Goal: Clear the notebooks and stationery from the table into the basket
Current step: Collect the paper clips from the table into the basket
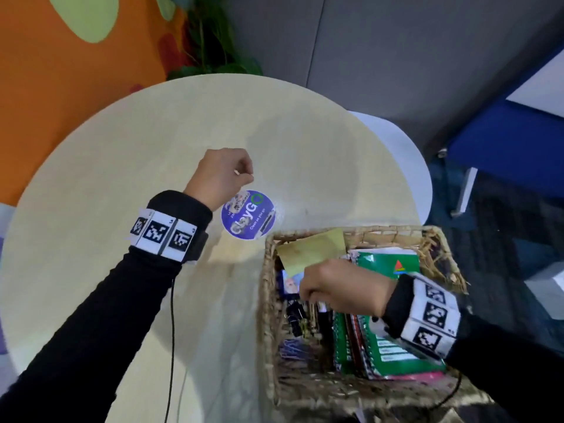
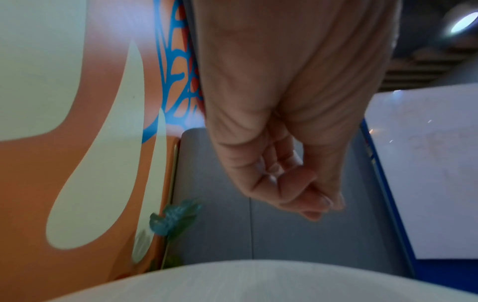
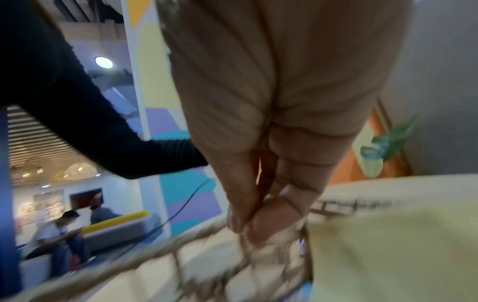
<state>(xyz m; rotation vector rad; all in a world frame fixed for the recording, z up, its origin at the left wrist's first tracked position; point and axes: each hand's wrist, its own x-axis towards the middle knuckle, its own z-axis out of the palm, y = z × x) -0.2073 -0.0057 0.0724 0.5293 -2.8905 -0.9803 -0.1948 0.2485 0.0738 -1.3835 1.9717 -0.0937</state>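
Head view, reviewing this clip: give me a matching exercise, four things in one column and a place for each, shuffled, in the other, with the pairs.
Things:
1. round purple sticker
2. yellow sheet
3. green notebook
4. black binder clips

Places:
A. far right of the basket
B. on the table, left of the basket's far corner
C. against the basket's left wall, below the right hand
D. leaning in the basket's far left corner

Pairs: 1-B, 2-D, 3-A, 4-C
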